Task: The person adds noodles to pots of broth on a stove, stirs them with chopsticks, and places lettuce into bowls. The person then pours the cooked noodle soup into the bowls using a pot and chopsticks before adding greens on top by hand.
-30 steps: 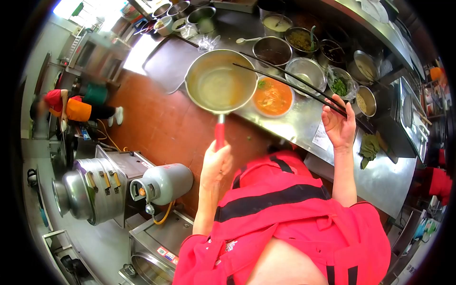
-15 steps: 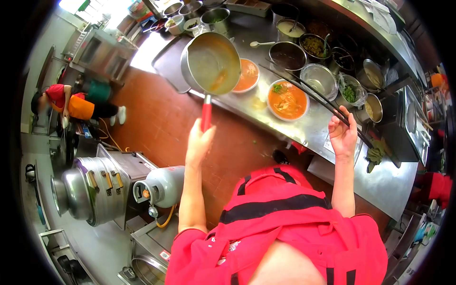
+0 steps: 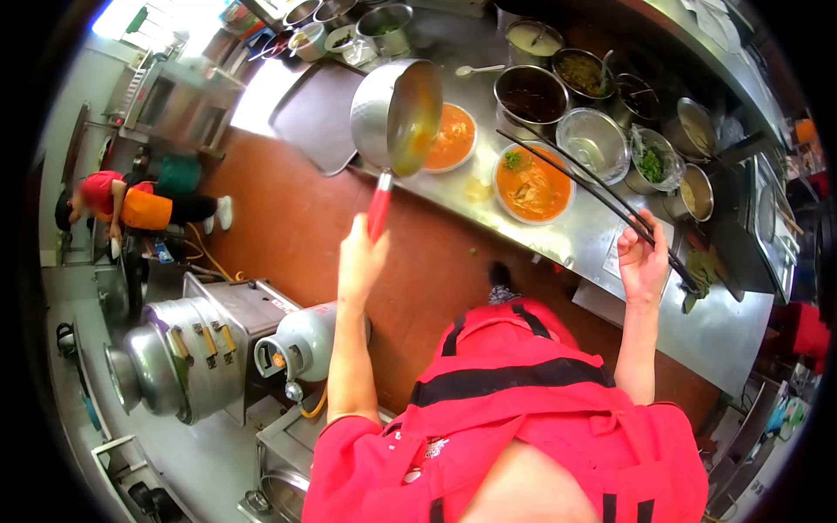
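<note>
My left hand point(image 3: 360, 261) is wrapped round the red handle of a metal saucepan point(image 3: 373, 113). The pan is tilted to the right, its inside streaked with orange liquid, beside a bowl of orange soup point(image 3: 452, 137) that it partly overlaps in view. Between the fingers of my right hand point(image 3: 643, 259) are long black chopsticks point(image 3: 602, 181), pointing up and left. Their tips reach over the edge of a second bowl of orange soup point(image 3: 530, 185), which has a green garnish and pale strips in it.
Pots of sauce point(image 3: 532, 94) and a tub of chopped greens point(image 3: 652, 164) line the back of the steel counter point(image 3: 593, 231). A dark tray point(image 3: 318, 122) lies at its left end. Behind me on the left stand a gas cylinder point(image 3: 305, 344) and a large pot point(image 3: 187, 357). Another person point(image 3: 144, 205) is farther left.
The saucepan has tipped over to the right, so its outer side now shows. My right hand and the chopsticks have shifted slightly right and down in view.
</note>
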`<state>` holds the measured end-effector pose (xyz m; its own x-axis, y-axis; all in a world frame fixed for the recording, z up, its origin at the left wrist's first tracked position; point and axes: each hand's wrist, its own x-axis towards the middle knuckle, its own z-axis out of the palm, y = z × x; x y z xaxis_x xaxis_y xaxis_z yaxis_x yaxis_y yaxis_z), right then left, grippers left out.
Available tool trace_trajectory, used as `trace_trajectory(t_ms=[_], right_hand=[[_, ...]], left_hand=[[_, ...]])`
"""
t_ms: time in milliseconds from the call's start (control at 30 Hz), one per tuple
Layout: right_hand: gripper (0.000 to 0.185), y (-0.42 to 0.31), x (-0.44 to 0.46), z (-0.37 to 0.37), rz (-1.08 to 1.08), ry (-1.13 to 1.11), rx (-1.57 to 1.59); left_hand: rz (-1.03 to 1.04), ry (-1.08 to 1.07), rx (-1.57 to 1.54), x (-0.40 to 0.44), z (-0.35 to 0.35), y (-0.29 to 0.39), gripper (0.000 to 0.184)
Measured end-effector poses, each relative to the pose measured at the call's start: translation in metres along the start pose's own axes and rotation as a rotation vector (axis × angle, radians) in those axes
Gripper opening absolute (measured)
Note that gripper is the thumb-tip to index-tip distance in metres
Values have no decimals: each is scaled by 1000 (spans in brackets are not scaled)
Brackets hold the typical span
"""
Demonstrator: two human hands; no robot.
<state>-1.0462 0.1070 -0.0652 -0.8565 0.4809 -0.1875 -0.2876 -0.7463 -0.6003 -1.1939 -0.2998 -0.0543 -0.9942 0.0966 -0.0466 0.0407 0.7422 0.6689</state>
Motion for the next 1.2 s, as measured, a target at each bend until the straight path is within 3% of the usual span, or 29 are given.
trace_trajectory(t_ms=[100, 133, 233, 333, 567, 600, 633, 733, 833, 1067, 1200], right_hand=[[36, -1, 23, 0, 36, -38, 28], [36, 0, 32, 2, 47, -44, 37], [37, -2, 55, 10, 68, -38, 59], [37, -7, 72, 5, 59, -63, 92], [38, -25, 79, -17, -12, -34, 135], [38, -27, 78, -21, -21, -28, 135], [38, -28, 76, -23, -30, -23, 135], [37, -34, 67, -25, -53, 29, 105], [36, -44, 59, -35, -65, 15, 102], [32, -64, 56, -69, -102, 218, 222], [27, -49, 54, -67, -118, 361, 257]], left_hand=[[-75, -7, -90, 0, -7, 22, 21], [39, 24, -144, 3, -4, 16, 17], [-378, -187, -750, -5, -17, 46, 15], [-386, -187, -866, -14, -10, 53, 12], [-377, -332, -564, -37, 14, 73, 13], [-309, -340, -452, -38, 20, 70, 16], [20, -252, -232, -36, 31, 69, 20], [-38, -319, -19, -42, 36, 98, 23], [101, -309, 69, -45, 45, 99, 23], [261, -285, 222, -43, 44, 110, 22], [194, -321, 92, -37, 36, 111, 25]])
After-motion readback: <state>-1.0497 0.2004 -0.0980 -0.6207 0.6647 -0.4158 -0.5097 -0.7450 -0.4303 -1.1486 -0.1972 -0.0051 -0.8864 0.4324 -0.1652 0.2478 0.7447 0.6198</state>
